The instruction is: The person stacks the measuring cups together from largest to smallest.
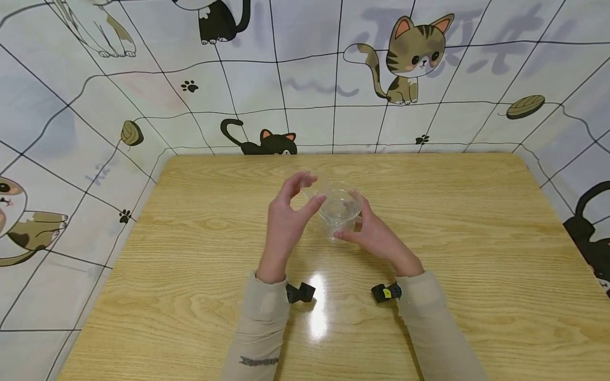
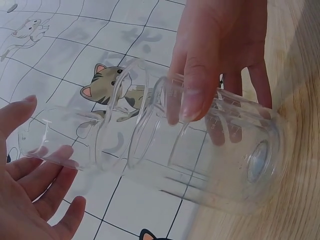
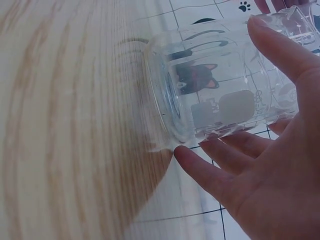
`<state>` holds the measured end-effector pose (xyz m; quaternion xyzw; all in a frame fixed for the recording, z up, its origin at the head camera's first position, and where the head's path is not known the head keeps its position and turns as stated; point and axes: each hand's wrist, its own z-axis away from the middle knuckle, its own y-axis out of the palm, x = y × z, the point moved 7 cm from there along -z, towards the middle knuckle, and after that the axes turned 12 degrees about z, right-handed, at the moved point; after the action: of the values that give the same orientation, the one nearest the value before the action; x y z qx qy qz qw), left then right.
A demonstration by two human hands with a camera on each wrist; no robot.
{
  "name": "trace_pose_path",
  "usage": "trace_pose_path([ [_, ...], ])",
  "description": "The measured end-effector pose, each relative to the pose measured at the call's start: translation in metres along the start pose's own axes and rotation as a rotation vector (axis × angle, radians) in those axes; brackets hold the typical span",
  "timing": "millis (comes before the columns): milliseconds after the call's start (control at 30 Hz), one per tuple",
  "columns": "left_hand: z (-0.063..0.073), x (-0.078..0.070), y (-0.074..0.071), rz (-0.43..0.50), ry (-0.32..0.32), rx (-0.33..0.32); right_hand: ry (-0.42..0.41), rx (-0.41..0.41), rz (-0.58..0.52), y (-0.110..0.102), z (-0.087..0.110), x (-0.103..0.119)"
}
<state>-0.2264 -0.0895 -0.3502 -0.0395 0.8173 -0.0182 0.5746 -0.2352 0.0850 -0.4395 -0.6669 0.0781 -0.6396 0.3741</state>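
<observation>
A clear measuring cup (image 1: pixel 338 214) with printed markings stands upright, its base (image 3: pixel 170 100) at the wooden table top. My right hand (image 1: pixel 378 235) holds it from the right side, thumb in front and fingers behind. Above the mouth of the cup, a smaller clear cup-shaped piece (image 2: pixel 62 137) with a wide rim is tilted to the left. My left hand (image 1: pixel 288 214) grips that piece between thumb and fingers. In the left wrist view the two wide rims lie close together.
The wooden table (image 1: pixel 190 238) spreads around both hands. Behind and beside it rise white walls (image 1: pixel 314 127) with grid lines and cartoon cats. Each sleeve cuff carries a small black device (image 1: pixel 300 292).
</observation>
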Motion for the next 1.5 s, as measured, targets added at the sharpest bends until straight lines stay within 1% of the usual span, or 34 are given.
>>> trace_pose_path([
  [167, 0.001, 0.0, 0.003, -0.035, -0.002, 0.009, 0.012, 0.0, 0.005, 0.0, 0.0, 0.0],
  [400, 0.0, -0.001, 0.007, -0.042, 0.02, 0.027, 0.017, -0.001, 0.02, -0.001, 0.001, 0.001],
  [700, 0.001, 0.004, 0.011, -0.084, -0.011, 0.049, 0.028, 0.007, 0.002, -0.001, 0.001, 0.0],
  [1033, 0.002, 0.005, 0.014, -0.108, 0.002, 0.058, 0.016, 0.017, -0.042, 0.001, 0.001, 0.0],
  [1133, 0.002, 0.005, 0.015, -0.121, 0.002, 0.064, 0.018, 0.026, -0.061, -0.001, 0.003, 0.006],
  [1267, 0.003, 0.005, 0.016, -0.136, -0.004, 0.068, 0.015, 0.035, -0.072, -0.005, 0.008, 0.019],
  [1400, 0.003, 0.006, 0.017, -0.15, -0.024, 0.072, 0.017, 0.04, -0.066, -0.008, 0.012, 0.028],
  [1500, 0.003, 0.009, 0.017, -0.165, -0.055, 0.076, 0.021, 0.041, -0.062, -0.009, 0.013, 0.03],
])
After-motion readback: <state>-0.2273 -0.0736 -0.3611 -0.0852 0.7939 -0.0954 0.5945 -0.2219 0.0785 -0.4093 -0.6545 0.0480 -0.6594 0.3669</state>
